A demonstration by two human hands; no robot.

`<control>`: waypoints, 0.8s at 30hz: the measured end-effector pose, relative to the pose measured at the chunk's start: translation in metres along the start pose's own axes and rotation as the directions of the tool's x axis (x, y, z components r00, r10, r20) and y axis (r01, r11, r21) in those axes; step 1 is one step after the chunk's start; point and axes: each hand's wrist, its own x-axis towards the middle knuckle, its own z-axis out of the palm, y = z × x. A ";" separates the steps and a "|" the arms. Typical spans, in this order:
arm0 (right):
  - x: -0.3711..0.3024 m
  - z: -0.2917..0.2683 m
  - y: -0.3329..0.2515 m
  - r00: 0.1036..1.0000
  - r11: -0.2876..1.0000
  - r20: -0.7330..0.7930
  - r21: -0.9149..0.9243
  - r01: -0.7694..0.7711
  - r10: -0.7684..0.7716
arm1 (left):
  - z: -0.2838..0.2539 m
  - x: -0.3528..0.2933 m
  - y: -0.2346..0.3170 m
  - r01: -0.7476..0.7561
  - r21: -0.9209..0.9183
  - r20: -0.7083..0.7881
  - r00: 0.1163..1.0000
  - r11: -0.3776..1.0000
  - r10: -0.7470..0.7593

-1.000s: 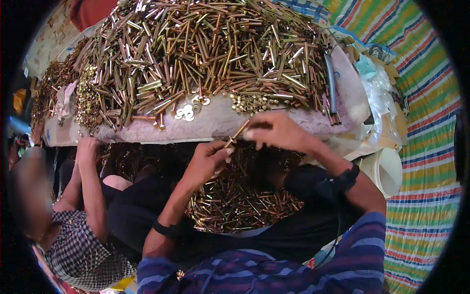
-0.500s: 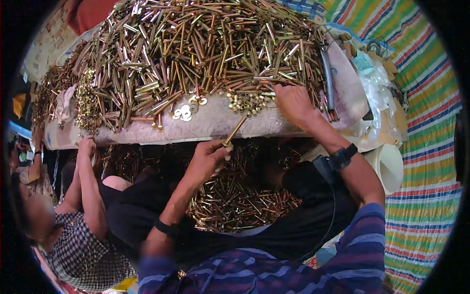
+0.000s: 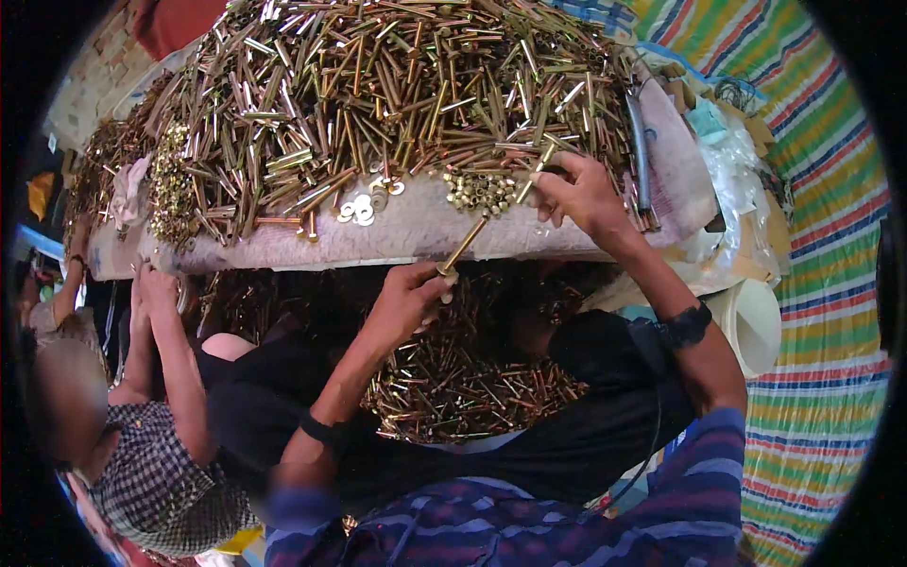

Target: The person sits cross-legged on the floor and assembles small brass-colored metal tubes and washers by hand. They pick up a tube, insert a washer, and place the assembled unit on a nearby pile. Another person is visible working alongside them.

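Note:
My left hand pinches a gold-coloured bolt near its head, below the table's front edge. The bolt's shank tilts up and to the right. My right hand grips a slim gold metal sleeve between thumb and fingers, just above the table edge. The sleeve leans beside a small heap of gold nuts, apart from the bolt. Flat washers lie on the cloth left of the nuts. Behind them rises a large pile of metal sleeves and bolts.
Finished-looking bolts fill the space between my legs. At the left a co-worker's hands are at the table edge. A blue-grey tube and plastic bags lie at the right. A white bucket stands below, on a striped sheet.
My right hand has lifted a metal sleeve from the pile's edge and turned it toward the bolt. My left hand stays nearly in place. The co-worker's hands have come together.

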 end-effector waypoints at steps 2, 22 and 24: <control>-0.007 0.010 -0.008 0.999 0.995 0.029 0.096 -0.039 0.036 | 0.000 0.001 -0.001 0.000 0.010 -0.004 1.000 1.000 0.000; -0.014 0.029 -0.010 0.989 0.993 0.147 0.119 0.008 -0.026 | -0.009 -0.001 -0.001 0.035 0.132 0.031 0.999 0.991 -0.040; -0.015 0.029 -0.010 0.981 0.994 0.194 0.110 0.004 -0.026 | -0.008 -0.003 0.002 0.019 0.143 0.051 0.998 0.990 -0.026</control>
